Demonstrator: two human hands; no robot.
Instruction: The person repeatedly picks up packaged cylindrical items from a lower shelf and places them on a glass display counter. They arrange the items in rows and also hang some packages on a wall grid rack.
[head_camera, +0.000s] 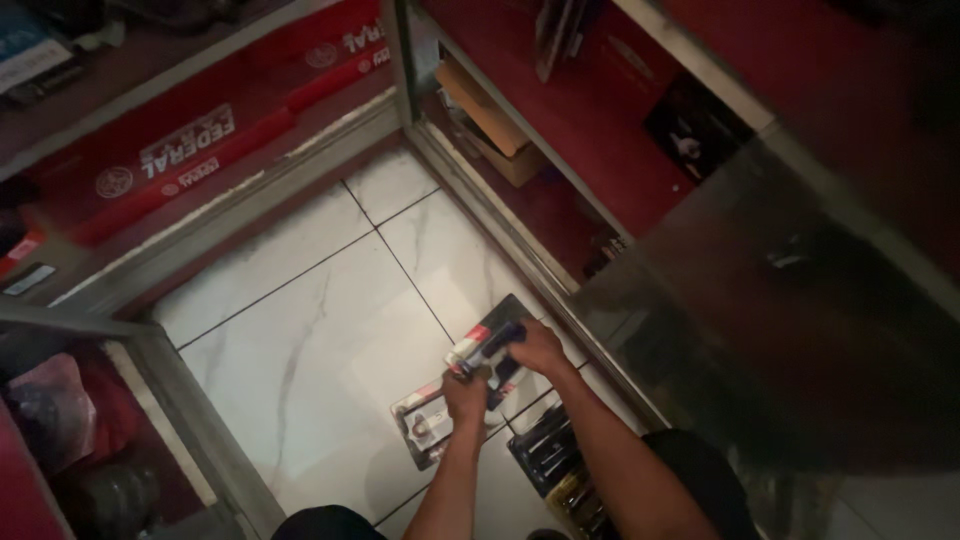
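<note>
left hand (465, 392): grip closed on the near end of a small tube-like pack (480, 350), held just above the floor (300, 330)
blister pack (425, 425): flat on the tile, just below-left of that grip
right hand (535, 348): grip clenched on the pack's far end
dark packs (545, 455): on the floor, below-right
step: looks like handling the pack two-handed; next move needs one grip freed
</note>
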